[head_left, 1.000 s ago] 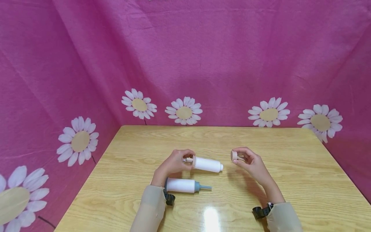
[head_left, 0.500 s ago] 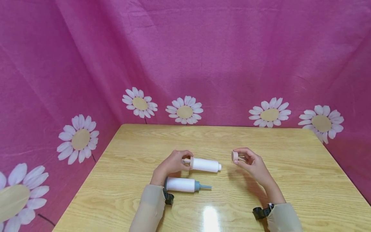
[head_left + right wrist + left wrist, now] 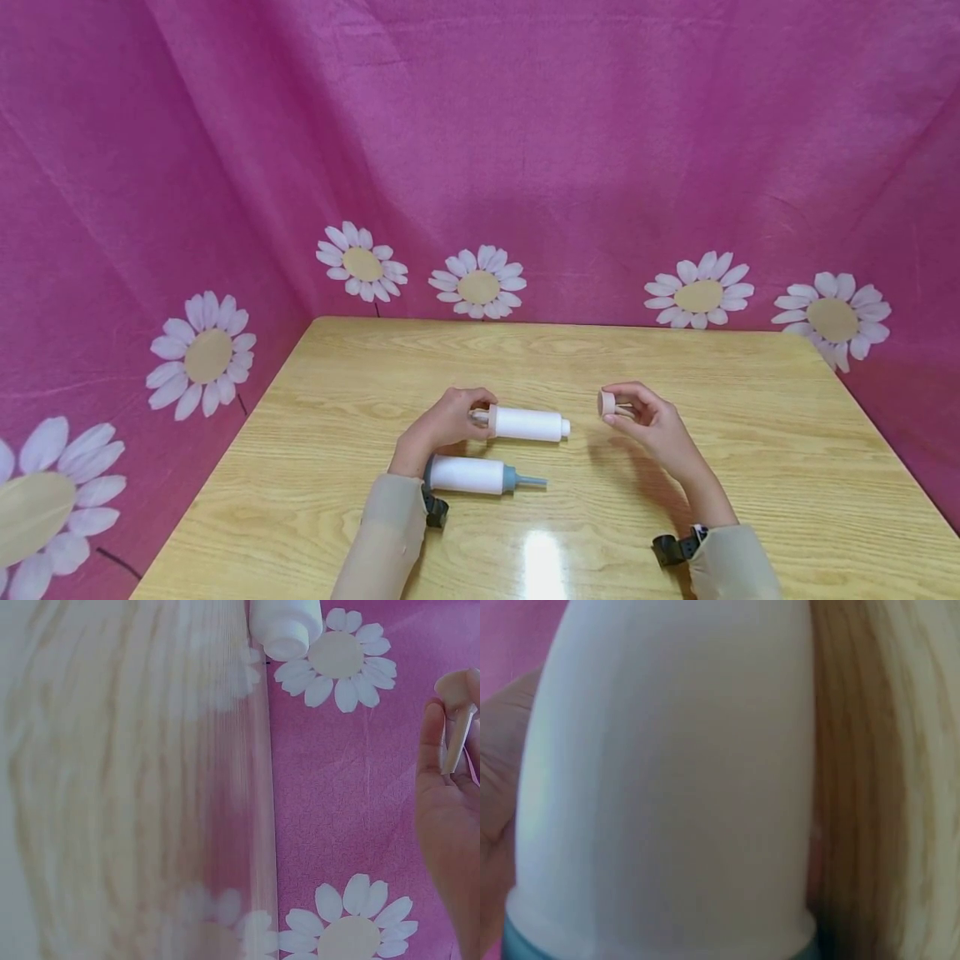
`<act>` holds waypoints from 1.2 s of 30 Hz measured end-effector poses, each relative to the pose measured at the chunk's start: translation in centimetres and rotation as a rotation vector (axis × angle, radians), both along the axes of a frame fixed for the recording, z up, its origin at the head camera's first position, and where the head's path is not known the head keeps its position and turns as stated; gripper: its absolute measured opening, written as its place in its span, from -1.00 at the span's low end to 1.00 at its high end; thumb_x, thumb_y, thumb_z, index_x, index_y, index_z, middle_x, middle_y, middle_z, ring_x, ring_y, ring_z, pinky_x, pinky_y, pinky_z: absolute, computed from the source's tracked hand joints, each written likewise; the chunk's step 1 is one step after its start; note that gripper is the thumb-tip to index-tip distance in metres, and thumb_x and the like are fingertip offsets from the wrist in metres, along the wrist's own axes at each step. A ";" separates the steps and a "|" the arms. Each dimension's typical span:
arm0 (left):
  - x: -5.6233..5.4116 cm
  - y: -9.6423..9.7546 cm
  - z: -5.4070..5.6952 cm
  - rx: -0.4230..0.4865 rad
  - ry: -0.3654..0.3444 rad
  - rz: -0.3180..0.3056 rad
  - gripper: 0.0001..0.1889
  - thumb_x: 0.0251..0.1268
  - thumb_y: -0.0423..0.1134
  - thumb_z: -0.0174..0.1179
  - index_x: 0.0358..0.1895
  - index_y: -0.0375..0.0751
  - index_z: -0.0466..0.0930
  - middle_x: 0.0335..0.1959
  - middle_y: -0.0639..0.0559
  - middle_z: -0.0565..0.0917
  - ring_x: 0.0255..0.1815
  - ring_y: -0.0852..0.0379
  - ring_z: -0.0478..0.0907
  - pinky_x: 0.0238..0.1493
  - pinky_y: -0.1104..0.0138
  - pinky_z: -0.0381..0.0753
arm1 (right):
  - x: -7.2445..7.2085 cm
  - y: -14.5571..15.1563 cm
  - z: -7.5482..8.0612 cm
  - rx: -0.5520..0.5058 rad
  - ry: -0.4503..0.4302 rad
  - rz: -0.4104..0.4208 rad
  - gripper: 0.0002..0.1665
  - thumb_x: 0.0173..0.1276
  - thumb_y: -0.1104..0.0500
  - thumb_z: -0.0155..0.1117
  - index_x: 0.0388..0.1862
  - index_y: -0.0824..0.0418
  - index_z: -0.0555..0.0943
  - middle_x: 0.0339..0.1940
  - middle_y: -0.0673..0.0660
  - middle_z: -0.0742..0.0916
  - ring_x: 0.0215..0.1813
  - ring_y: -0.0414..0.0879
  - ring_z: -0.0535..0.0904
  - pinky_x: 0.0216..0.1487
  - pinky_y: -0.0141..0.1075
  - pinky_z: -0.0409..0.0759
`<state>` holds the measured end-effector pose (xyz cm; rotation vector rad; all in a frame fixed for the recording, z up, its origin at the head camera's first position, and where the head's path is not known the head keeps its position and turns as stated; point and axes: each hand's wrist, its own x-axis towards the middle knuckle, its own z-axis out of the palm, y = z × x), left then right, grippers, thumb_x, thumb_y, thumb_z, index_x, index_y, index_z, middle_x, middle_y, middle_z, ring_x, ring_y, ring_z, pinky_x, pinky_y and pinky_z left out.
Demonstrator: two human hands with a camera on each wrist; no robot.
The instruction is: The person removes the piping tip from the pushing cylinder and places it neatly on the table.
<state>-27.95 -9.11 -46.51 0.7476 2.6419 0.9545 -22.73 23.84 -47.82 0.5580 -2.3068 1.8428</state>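
My left hand grips the beige end of a white pump cylinder, which lies sideways with its short white neck to the right. Between the fingers of my right hand is a beige nozzle cap, pinched with its wide side to the left, a gap away from the neck. The nozzle points back into the palm in the right wrist view. A second white pump, with blue-grey ends and a slim nozzle, lies beside my left wrist. It fills most of the left wrist view, where my left hand is largely hidden.
A light wood-grain table carries everything. Behind it and at the left hangs a pink cloth with white daisies. A bright reflection shows on the table's front. Each wrist wears a black camera mount.
My left hand has drawn the white pump cylinder slightly left, widening the gap to the beige nozzle cap. My right hand has stayed nearly still.
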 end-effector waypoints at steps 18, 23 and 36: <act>0.4 0.1 -0.2 0.010 -0.044 -0.031 -0.40 0.18 -0.27 0.39 0.29 -0.28 0.44 0.27 -0.18 0.54 0.25 -0.08 0.56 0.25 0.15 0.59 | 0.2 0.1 0.3 0.013 -0.032 -0.003 -0.53 0.35 0.32 0.28 0.19 0.44 0.46 -0.07 -0.28 0.66 -0.02 -0.42 0.57 0.00 -0.59 0.61; 0.4 0.2 -0.3 0.004 -0.022 -0.031 -0.44 0.17 -0.30 0.38 0.26 -0.29 0.47 0.23 -0.17 0.58 0.25 -0.07 0.56 0.26 0.14 0.58 | 0.2 0.1 0.2 0.013 -0.029 -0.004 -0.53 0.35 0.32 0.28 0.19 0.44 0.46 -0.08 -0.28 0.66 -0.02 -0.42 0.57 0.00 -0.59 0.61; 0.6 0.3 -0.2 -0.005 0.024 -0.003 -0.37 0.16 -0.24 0.40 0.32 -0.29 0.43 0.30 -0.16 0.53 0.33 -0.07 0.48 0.36 0.09 0.48 | 0.4 0.1 0.3 0.018 -0.036 -0.004 -0.53 0.35 0.31 0.28 0.20 0.43 0.46 -0.07 -0.27 0.65 -0.01 -0.43 0.57 0.02 -0.59 0.60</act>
